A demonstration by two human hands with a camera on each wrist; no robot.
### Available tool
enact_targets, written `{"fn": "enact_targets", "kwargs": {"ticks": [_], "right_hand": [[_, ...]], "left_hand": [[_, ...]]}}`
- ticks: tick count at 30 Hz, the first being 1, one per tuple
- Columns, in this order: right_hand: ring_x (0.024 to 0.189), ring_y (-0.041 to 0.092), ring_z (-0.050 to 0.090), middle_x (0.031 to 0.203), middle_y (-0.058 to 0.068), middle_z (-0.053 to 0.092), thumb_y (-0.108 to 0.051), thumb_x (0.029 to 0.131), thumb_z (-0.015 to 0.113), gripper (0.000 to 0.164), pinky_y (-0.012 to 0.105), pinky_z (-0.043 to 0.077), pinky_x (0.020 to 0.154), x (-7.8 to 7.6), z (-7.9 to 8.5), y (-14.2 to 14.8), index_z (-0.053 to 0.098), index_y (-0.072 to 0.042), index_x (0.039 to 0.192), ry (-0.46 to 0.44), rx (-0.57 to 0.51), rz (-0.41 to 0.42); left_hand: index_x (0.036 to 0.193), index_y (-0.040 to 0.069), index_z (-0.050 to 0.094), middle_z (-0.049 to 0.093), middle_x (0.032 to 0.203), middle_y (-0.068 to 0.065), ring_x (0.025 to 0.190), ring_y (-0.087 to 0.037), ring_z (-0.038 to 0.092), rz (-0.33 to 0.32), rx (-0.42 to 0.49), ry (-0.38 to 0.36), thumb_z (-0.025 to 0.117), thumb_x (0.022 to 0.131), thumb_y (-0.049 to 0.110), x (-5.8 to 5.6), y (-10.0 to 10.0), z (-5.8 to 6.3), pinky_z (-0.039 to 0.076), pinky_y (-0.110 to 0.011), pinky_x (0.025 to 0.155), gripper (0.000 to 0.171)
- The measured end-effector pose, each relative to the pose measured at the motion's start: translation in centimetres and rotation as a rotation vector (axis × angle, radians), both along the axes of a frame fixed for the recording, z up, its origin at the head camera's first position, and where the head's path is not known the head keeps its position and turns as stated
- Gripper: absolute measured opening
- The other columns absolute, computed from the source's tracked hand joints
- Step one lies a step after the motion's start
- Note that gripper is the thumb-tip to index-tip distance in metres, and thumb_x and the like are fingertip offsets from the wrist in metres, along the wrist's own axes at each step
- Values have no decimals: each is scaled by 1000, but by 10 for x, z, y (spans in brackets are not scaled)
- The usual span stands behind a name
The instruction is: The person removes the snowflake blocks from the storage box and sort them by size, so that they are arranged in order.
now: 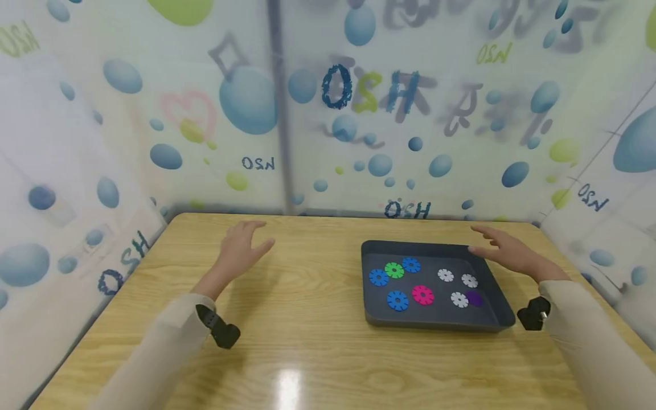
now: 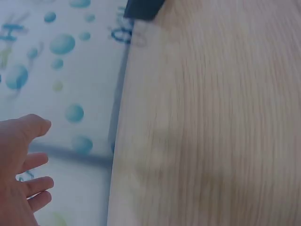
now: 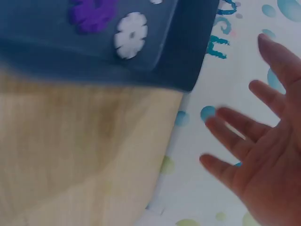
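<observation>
Both hands are raised over the table with nothing in them. The left hand (image 1: 240, 249) is left of the tray, its thumb and fingers spread apart; the left wrist view shows the same hand (image 2: 21, 165) at the frame's edge. Near the tray's far right corner is the right hand (image 1: 512, 254), fingers extended, its thumb tip overlapping the rim in the head view. Inside the dark grey tray (image 1: 435, 327) lie notched plastic discs: several blue (image 1: 397, 300), one green (image 1: 394, 270), one pink (image 1: 422, 295), several white (image 1: 446, 275) and one purple (image 1: 475, 299).
The tray stands on the right half of a wood-grain table (image 1: 307, 364). Behind and beside the table hangs a pale sheet (image 1: 318, 154) printed with blue and green drops and letters. A dark wrist strap with a small device (image 1: 225, 333) is on the left sleeve, another device (image 1: 534, 313) on the right.
</observation>
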State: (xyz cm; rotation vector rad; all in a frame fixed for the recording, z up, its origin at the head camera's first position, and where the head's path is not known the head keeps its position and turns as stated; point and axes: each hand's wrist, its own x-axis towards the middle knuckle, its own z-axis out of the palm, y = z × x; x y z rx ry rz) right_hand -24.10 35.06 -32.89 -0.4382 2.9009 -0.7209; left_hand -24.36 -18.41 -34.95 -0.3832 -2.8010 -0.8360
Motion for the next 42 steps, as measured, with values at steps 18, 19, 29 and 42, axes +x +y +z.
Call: {"fn": "enact_targets", "kwargs": {"ticks": [18, 19, 29, 42], "right_hand": [[83, 23, 61, 96, 16, 64, -16, 85, 65, 42, 29, 50, 67, 33, -24, 27, 55, 9, 117, -26, -125, -86], [82, 22, 61, 95, 15, 64, -14, 85, 66, 41, 28, 50, 66, 33, -25, 28, 55, 9, 116, -34, -130, -91], [84, 20, 62, 98, 15, 63, -14, 84, 66, 47, 31, 51, 71, 32, -34, 33, 51, 12, 120, -121, -191, -159], [84, 19, 61, 99, 17, 63, -11, 83, 67, 44, 27, 51, 70, 28, -36, 34, 53, 12, 119, -90, -221, -151]], "left_hand": [[119, 7, 58, 55, 116, -9, 101, -25, 55, -299, 381, -183, 58, 91, 18, 12, 125, -14, 47, -38, 80, 30], [118, 7, 59, 57, 114, -9, 99, -24, 56, -315, 381, -198, 59, 91, 17, 11, 132, -14, 48, -36, 78, 29], [110, 5, 61, 63, 96, -4, 87, -12, 58, -538, 308, -366, 62, 88, 13, -6, 197, -2, 47, -24, 74, 23], [107, 0, 64, 66, 92, -14, 85, -31, 60, -684, 206, -658, 64, 86, 10, -28, 259, -3, 48, -34, 70, 23]]}}
